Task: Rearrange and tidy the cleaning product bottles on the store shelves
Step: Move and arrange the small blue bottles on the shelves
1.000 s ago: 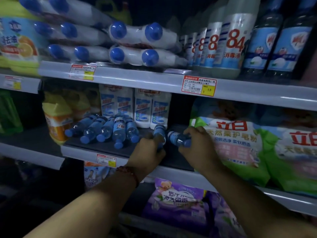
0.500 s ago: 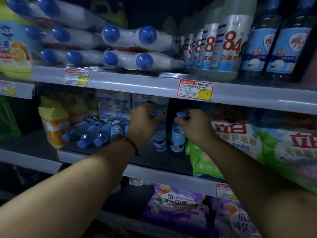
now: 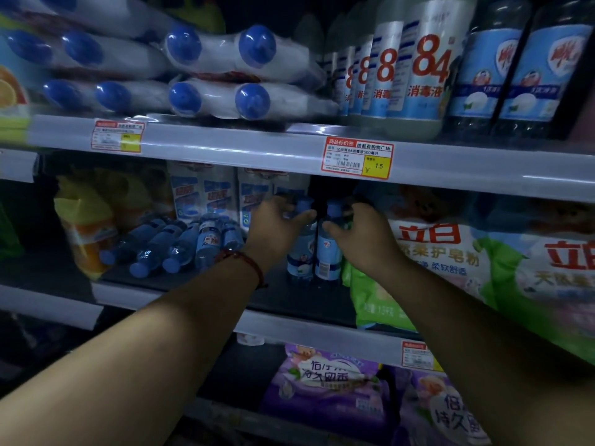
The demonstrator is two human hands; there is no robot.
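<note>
Shelf fittings, tags and bagged goods around the display

A grey metal shelf edge strip (image 3: 257, 146) runs across the upper half of the frame, carrying a red-and-white paper price tag with a yellow corner (image 3: 356, 157) right of centre and a second, blurred red-and-yellow price tag (image 3: 117, 136) to the left. At middle right, a green-and-white plastic bag of soap powder with red lettering (image 3: 428, 252) leans on the dark middle shelf board (image 3: 289, 300). At the bottom of the frame, a purple plastic refill pouch with a bear picture (image 3: 325, 381) lies on the lowest shelf, below another small price tag (image 3: 418, 354).
</note>
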